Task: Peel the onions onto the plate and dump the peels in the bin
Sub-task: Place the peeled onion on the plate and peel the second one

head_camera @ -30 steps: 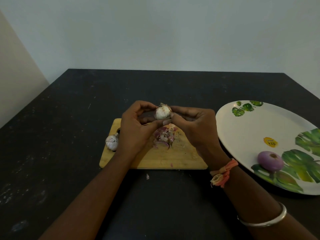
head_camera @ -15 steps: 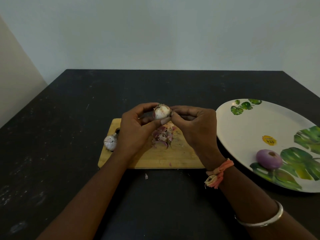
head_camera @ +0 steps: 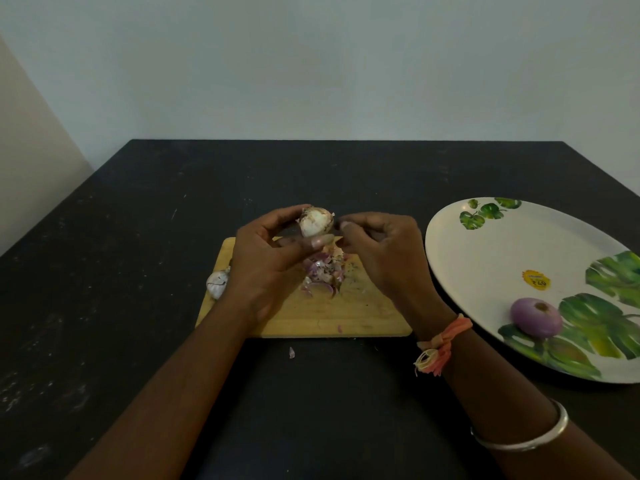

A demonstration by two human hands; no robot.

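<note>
We list, on the dark surface [head_camera: 138, 237]:

- One onion [head_camera: 317, 221], pale and partly skinned, held above the far edge of the cutting board [head_camera: 363, 317] in our left hand [head_camera: 266, 258], fingers and thumb curled round it.
- Our right hand [head_camera: 381, 251], fingers curled, tips at the onion's right side. We cannot tell whether they pinch skin.
- One heap of peels [head_camera: 323, 275], purple, on the board beneath both hands.
- One unpeeled onion [head_camera: 217, 284] at the board's left edge, partly hidden by the left hand.
- One peeled onion [head_camera: 536, 317], purple, lying on the leaf-patterned plate [head_camera: 485, 258] right of the board.
- One peel scrap [head_camera: 291, 352] on the surface, just in front of the board.
</note>
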